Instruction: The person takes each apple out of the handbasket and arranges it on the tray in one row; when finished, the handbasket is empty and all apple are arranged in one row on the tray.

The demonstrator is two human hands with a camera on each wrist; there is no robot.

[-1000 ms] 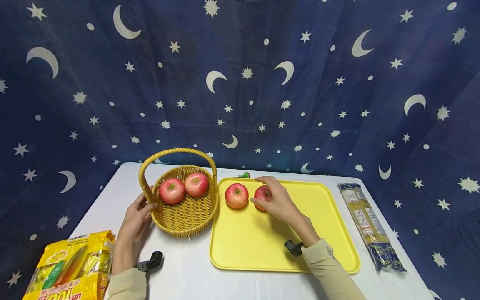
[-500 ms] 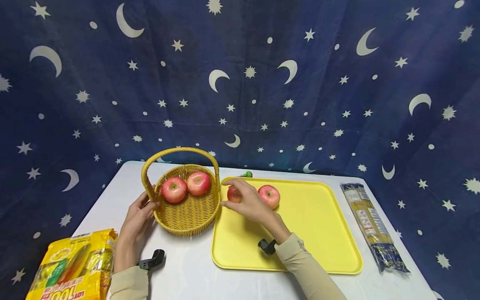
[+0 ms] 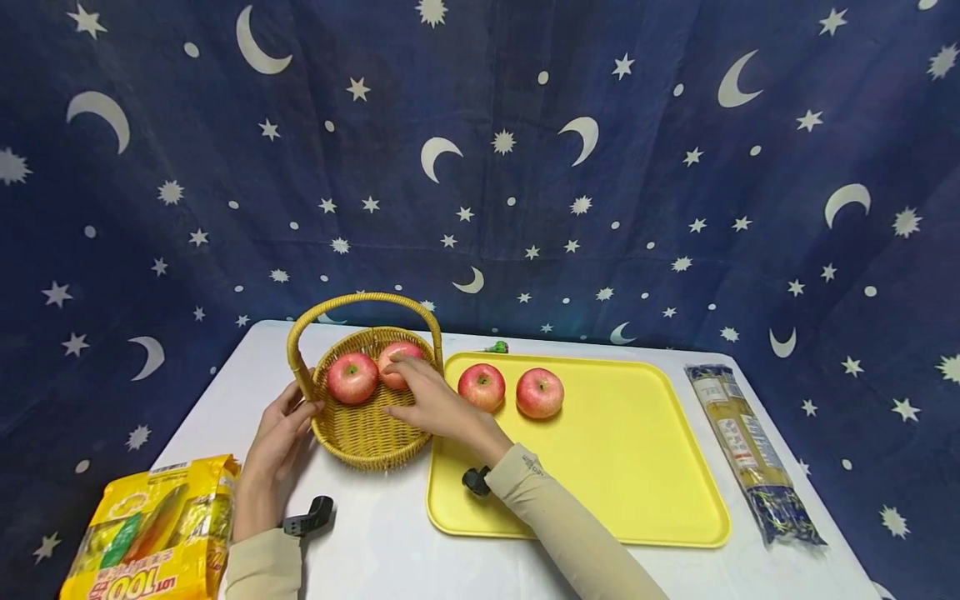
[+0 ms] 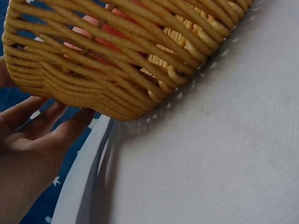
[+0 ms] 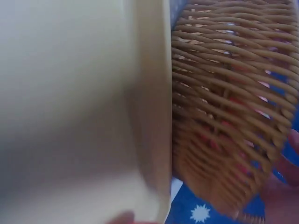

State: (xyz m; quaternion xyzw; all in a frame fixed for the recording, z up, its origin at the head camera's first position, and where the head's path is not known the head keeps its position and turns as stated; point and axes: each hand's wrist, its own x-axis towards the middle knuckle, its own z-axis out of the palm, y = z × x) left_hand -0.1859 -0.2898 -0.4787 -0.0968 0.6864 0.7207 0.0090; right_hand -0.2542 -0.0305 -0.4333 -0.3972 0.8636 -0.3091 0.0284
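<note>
A wicker basket (image 3: 367, 437) with a tall arched handle stands left of centre, holding two red apples: a left apple (image 3: 352, 379) and a right apple (image 3: 396, 354). At the basket's left side my left hand (image 3: 273, 442) grips the rim by the handle's foot, thumb over the edge; the left wrist view shows fingers against the woven wall (image 4: 93, 70). My right hand (image 3: 442, 408) reaches over the basket's right rim, fingertips overlapping the right apple, thumb spread apart from them. Two more apples, a nearer one (image 3: 482, 387) and one farther right (image 3: 540, 393), sit on the yellow tray (image 3: 615, 467).
The tray's left edge runs close beside the basket. A yellow snack bag (image 3: 153, 533) lies at the front left, and a long clear packet (image 3: 742, 450) at the right. Behind the tray is a small green item (image 3: 497, 347). A starry blue cloth (image 3: 480, 208) hangs behind the table.
My right hand has moved left, from the tray's right apple past its left apple to over the basket. Both tray apples stay in place. My left hand keeps its hold on the basket.
</note>
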